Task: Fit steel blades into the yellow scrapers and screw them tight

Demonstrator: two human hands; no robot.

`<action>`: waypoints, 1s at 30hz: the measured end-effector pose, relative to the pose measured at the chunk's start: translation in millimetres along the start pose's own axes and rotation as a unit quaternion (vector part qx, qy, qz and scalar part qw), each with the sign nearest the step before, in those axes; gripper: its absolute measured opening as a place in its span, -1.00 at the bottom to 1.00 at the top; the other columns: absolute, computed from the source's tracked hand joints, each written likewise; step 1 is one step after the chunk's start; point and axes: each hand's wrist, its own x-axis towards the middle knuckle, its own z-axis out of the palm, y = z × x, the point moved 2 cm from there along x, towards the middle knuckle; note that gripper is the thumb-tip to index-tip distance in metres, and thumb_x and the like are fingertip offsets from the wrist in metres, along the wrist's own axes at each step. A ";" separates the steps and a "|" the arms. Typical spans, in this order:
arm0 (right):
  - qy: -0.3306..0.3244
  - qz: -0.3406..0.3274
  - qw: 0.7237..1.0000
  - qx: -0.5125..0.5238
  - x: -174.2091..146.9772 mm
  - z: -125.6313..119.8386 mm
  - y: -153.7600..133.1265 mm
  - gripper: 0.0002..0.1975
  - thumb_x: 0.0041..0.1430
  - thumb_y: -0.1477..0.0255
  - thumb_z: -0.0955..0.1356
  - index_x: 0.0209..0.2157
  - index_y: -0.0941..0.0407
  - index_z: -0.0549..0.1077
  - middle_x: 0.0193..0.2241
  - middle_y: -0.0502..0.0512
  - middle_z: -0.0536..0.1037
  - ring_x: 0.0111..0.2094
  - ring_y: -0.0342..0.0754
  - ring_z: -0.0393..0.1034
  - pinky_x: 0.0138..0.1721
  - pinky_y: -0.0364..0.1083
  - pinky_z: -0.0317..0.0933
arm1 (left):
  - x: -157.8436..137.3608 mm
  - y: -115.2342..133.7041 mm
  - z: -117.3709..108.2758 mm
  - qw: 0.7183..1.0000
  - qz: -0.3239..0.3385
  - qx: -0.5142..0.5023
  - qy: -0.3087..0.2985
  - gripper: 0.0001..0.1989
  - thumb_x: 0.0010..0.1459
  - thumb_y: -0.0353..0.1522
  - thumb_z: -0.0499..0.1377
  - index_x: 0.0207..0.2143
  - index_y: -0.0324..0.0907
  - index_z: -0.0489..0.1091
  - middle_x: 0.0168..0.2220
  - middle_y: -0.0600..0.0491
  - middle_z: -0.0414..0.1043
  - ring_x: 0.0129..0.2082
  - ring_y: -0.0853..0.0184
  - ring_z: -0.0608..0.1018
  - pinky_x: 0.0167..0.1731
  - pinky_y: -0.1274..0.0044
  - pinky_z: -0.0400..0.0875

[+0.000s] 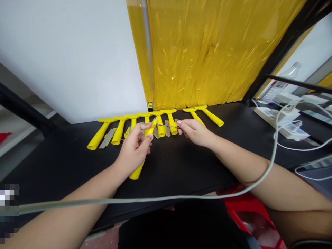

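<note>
My left hand [136, 145] is closed around a yellow scraper [137, 172], its wide round handle end slanting down toward me. In my right hand [193, 131] is a thin screwdriver [167, 126], held in a pinch; its shaft points left and its tip meets the scraper's head. My fingers cover most of the screwdriver's grip. Behind both hands, several more yellow scrapers [98, 136] lie in a row along the back of the black table [176, 166]. Flat grey metal blades [107, 139] lie among them, partly hidden by my left hand.
A pale cable [181, 197] runs across the foreground and loops up at the right. White power strips [281, 121] and a clear bottle [280, 83] stand at the right. Yellow plastic film [202, 52] and a white panel [77, 58] rise behind the table. Below is a red stool [241, 207].
</note>
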 end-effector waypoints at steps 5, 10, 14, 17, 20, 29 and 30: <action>-0.006 -0.034 0.999 0.032 -5.3 1.3 -3.9 -0.70 0.33 0.19 0.41 -0.21 0.03 0.23 -0.49 -0.15 0.29 -0.49 -0.15 0.12 -0.42 -0.12 0.05 | 1.1 1.6 -1.6 1.000 -0.016 -0.003 0.012 -0.71 0.30 -0.28 0.24 0.03 -0.07 0.34 -0.50 0.23 0.33 -0.56 0.37 0.52 -0.46 0.50 0.45; 0.029 -0.016 0.999 -0.027 -1.8 -3.6 -3.5 -0.64 0.38 0.08 0.33 -0.35 0.07 0.33 -0.49 -0.06 0.33 -0.46 -0.11 0.17 -0.39 -0.10 0.08 | 1.5 2.2 -1.2 1.000 -0.002 -0.003 0.019 -0.75 0.28 -0.29 0.26 -0.03 -0.09 0.34 -0.18 0.08 0.52 -0.56 0.48 0.48 -0.45 0.52 0.50; -0.002 -0.004 1.000 -0.018 0.1 -3.1 -1.3 -0.47 0.45 0.00 0.19 -0.44 0.09 0.37 -0.55 -0.05 0.30 -0.48 -0.11 0.17 -0.40 -0.09 0.06 | 0.5 0.3 0.5 1.000 0.015 -0.011 0.013 -0.75 0.27 -0.26 0.27 -0.07 -0.09 0.33 0.23 -0.07 0.41 -0.49 0.49 0.50 -0.55 0.56 0.49; -0.015 -0.010 1.000 -0.004 -2.6 -1.3 -0.4 -0.57 0.41 0.01 0.27 -0.35 0.07 0.34 -0.53 -0.09 0.29 -0.48 -0.12 0.15 -0.41 -0.11 0.05 | 0.0 0.5 0.7 1.000 0.020 -0.005 0.009 -0.76 0.29 -0.26 0.26 -0.07 -0.09 0.31 0.27 -0.09 0.38 -0.48 0.48 0.51 -0.56 0.56 0.50; -0.003 -0.032 0.999 -0.025 -5.0 -1.0 -1.9 -0.69 0.37 0.12 0.36 -0.28 0.05 0.29 -0.51 -0.11 0.31 -0.48 -0.12 0.13 -0.40 -0.11 0.04 | -0.6 1.7 0.1 0.999 0.028 0.005 0.014 -0.77 0.31 -0.26 0.24 -0.05 -0.09 0.31 0.28 -0.09 0.36 -0.45 0.46 0.52 -0.57 0.56 0.50; 0.008 0.013 0.996 0.088 -1.5 -1.5 -5.9 -0.48 0.28 -0.07 0.39 -0.45 0.07 0.29 -0.59 -0.12 0.20 -0.57 -0.18 0.01 -0.54 -0.14 -0.04 | -1.8 -0.4 -0.1 0.999 0.045 -0.005 0.016 -0.78 0.27 -0.31 0.28 -0.06 -0.08 0.38 0.32 -0.12 0.35 -0.35 0.38 0.55 -0.54 0.57 0.43; -0.011 0.040 0.990 0.136 -1.4 -0.8 -4.7 -0.47 0.26 -0.09 0.41 -0.45 0.07 0.29 -0.61 -0.15 0.14 -0.60 -0.21 -0.05 -0.58 -0.16 -0.09 | -2.1 0.7 -0.1 0.999 0.045 -0.006 0.023 -0.77 0.24 -0.32 0.30 -0.07 -0.08 0.41 0.31 -0.13 0.37 -0.31 0.34 0.57 -0.51 0.55 0.44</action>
